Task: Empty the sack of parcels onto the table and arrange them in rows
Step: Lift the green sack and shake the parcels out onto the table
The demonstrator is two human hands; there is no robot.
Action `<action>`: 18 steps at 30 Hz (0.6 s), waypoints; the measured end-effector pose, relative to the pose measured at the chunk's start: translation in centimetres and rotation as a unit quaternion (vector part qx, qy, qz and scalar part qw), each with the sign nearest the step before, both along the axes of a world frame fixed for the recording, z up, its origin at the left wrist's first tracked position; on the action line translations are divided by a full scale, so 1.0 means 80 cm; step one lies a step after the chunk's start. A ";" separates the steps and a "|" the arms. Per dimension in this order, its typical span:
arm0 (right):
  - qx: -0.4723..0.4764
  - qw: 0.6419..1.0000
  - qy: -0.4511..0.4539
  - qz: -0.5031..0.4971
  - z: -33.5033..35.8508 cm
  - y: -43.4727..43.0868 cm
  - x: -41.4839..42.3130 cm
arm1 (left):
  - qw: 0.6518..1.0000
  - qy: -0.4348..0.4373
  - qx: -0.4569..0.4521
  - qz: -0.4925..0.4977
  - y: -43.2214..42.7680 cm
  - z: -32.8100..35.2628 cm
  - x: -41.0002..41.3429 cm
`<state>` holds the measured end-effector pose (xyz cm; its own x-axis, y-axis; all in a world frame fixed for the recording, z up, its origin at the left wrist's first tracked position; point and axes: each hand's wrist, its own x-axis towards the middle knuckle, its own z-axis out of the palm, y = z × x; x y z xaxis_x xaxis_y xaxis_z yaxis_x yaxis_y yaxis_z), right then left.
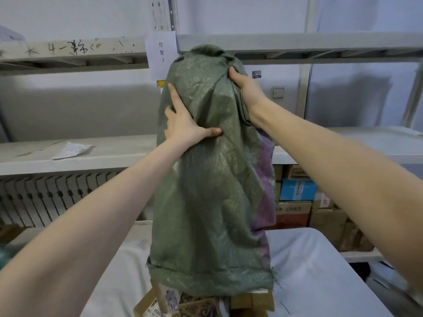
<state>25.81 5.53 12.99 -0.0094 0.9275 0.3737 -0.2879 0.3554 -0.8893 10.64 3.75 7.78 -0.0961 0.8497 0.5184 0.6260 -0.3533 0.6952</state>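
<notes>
A green woven sack hangs upside down in front of me, its hemmed mouth low over the white-covered table. My left hand grips the sack's upper left side. My right hand clutches its bunched top at the right. A purple lining or second layer shows along the sack's right edge. Several cardboard parcels with printed labels lie heaped under the sack's mouth on the table; part of the heap is hidden by the sack.
Grey metal shelving stands behind the table, with a flat white packet on its middle shelf. Stacked cartons and a blue box sit on lower shelves at the right. A paper label hangs on the shelf post.
</notes>
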 end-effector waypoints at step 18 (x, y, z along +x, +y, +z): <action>0.423 0.601 -0.613 -0.290 -0.038 -0.003 0.085 | 0.975 -0.194 -0.095 -0.051 0.037 0.025 -0.008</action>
